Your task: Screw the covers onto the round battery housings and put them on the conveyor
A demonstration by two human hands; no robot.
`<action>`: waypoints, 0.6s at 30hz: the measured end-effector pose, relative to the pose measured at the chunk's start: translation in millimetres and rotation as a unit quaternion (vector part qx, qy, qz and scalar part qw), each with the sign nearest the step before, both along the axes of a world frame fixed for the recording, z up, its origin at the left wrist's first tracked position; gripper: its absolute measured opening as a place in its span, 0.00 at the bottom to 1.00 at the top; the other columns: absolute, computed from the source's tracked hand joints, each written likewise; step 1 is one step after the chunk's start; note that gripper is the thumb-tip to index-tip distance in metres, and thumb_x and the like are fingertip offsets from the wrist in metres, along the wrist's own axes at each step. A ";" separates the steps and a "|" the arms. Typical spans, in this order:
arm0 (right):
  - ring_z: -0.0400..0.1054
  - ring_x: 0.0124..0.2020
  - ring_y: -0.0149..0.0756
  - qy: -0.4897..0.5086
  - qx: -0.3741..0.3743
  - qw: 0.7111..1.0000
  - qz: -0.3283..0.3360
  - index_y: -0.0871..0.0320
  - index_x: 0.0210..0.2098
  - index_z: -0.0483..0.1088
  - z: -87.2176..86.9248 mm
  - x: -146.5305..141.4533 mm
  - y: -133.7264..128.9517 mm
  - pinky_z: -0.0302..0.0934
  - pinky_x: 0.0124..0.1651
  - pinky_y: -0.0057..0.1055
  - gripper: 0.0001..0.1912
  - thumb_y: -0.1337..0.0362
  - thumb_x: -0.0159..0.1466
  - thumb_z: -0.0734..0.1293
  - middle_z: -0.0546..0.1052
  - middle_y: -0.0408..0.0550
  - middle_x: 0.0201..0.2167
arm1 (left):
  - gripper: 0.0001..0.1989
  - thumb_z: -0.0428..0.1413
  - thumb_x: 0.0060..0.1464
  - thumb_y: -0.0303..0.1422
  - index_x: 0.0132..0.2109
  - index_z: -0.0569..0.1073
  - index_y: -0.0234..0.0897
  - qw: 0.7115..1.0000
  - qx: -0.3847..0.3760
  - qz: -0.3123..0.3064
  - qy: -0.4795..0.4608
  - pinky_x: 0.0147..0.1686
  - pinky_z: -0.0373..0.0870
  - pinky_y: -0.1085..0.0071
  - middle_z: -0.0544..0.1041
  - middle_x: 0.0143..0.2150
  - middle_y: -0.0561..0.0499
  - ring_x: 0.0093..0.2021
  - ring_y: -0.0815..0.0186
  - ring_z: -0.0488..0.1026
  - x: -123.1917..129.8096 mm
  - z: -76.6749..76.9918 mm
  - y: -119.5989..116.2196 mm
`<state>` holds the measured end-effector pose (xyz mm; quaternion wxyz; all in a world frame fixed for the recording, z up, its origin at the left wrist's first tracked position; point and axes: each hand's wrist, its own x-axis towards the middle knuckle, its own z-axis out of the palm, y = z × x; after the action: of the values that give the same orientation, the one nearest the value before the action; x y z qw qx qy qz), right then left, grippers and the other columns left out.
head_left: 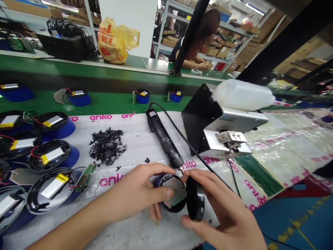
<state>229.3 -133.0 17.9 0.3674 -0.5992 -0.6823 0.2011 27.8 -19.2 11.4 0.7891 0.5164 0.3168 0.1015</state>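
Housing (179,207) and cap (195,199) near the tip of the screwdriver (165,139).
Left hand (142,187) curls round the housing, thumb on its board (178,192); right hand (223,205) grips the cap's rim, fingers parted by its width.

Smooth plastic is seen in the round black cap with white lettering (195,199). The wrinkled white plastic sheet with pink print (139,139) is marked by glossy highlights. Smooth, translucent plastic is shown by the milky-white cylindrical bottle (240,94), thin crinkled plastic by the yellow bag with red print (111,41). Smooth metal is perhaps used for the silver box-shaped machine (217,142), somewhat blurred.
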 end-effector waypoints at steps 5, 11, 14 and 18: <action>0.73 0.56 0.49 -0.078 -0.002 0.994 0.072 0.42 0.63 0.66 14.9 -7.2 18.1 0.74 0.52 0.35 0.36 0.64 0.58 0.76 0.75 0.47 0.59 | 0.18 0.59 0.59 0.33 0.56 0.75 0.44 0.997 -0.019 -0.032 -0.071 0.28 0.77 0.73 0.78 0.38 0.52 0.24 0.70 0.77 -10.0 1.0 5.6; 0.73 0.55 0.51 -0.093 -0.017 0.986 0.138 0.44 0.64 0.66 19.6 -7.8 32.5 0.72 0.53 0.39 0.37 0.65 0.58 0.76 0.74 0.49 0.59 | 0.23 0.64 0.57 0.38 0.58 0.74 0.42 0.979 -0.103 -0.074 -0.161 0.37 0.77 0.71 0.79 0.36 0.50 0.29 0.69 0.79 -21.8 -8.5 11.6; 0.73 0.55 0.52 -0.089 -0.025 0.982 0.166 0.42 0.64 0.66 20.4 -5.2 35.4 0.73 0.52 0.40 0.37 0.63 0.58 0.77 0.74 0.47 0.58 | 0.24 0.65 0.55 0.40 0.58 0.75 0.41 0.978 -0.101 -0.074 -0.166 0.36 0.77 0.70 0.79 0.36 0.50 0.29 0.68 0.79 -21.2 -14.1 12.3; 0.73 0.54 0.53 -0.103 -0.015 0.980 0.170 0.43 0.64 0.66 24.4 -6.2 38.1 0.74 0.52 0.41 0.34 0.61 0.60 0.75 0.74 0.48 0.58 | 0.21 0.64 0.56 0.40 0.56 0.75 0.40 0.976 -0.094 -0.078 -0.180 0.36 0.77 0.70 0.77 0.37 0.49 0.29 0.69 0.79 -21.1 -16.0 12.5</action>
<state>223.0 -95.0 42.3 0.2468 -0.4974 -0.8053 0.2079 6.7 -6.8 -4.6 0.8839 0.4359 0.1363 0.1012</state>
